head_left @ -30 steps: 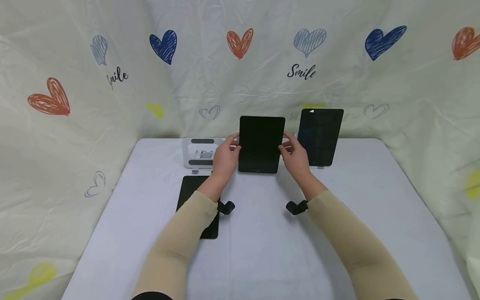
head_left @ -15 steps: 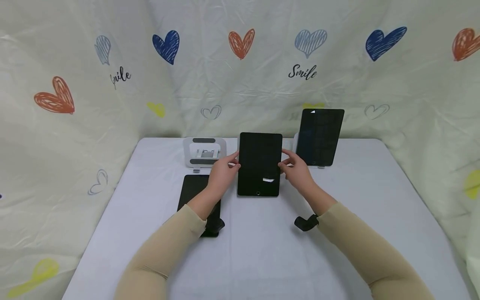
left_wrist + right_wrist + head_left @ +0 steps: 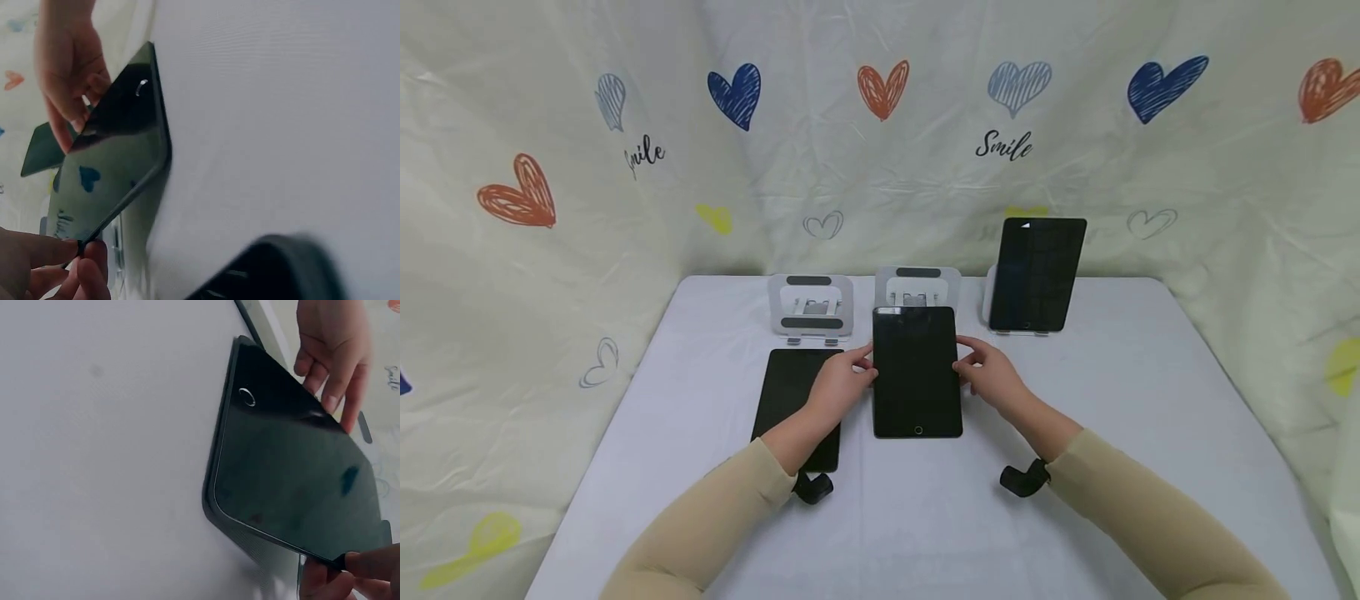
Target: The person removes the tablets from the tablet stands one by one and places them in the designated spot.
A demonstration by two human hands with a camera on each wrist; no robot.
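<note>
A black tablet [image 3: 917,375] is held between both hands, screen facing up and its home-button end nearest the person. My left hand [image 3: 841,385] pinches its left edge between thumb and fingers. On the opposite edge, my right hand [image 3: 994,375] pinches it the same way. Both wrist views show the tablet [image 3: 294,469] tilted, its home-button end low over the white tablecloth; whether it touches cannot be told. Just behind it stands a grey-white tablet stand [image 3: 917,272], its lower part hidden. A second black tablet [image 3: 784,387] lies flat, partly under my left forearm.
Another tablet stand [image 3: 811,322] is at the back left, behind the flat tablet. At the back right, a third tablet [image 3: 1039,275] leans upright on its stand [image 3: 988,296]. A curtain with printed hearts [image 3: 883,89] hangs behind the table [image 3: 1150,358].
Both hands have brought the held tablet down and toward the person, away from the middle stand, which now shows behind it. The other two tablets have stayed put.
</note>
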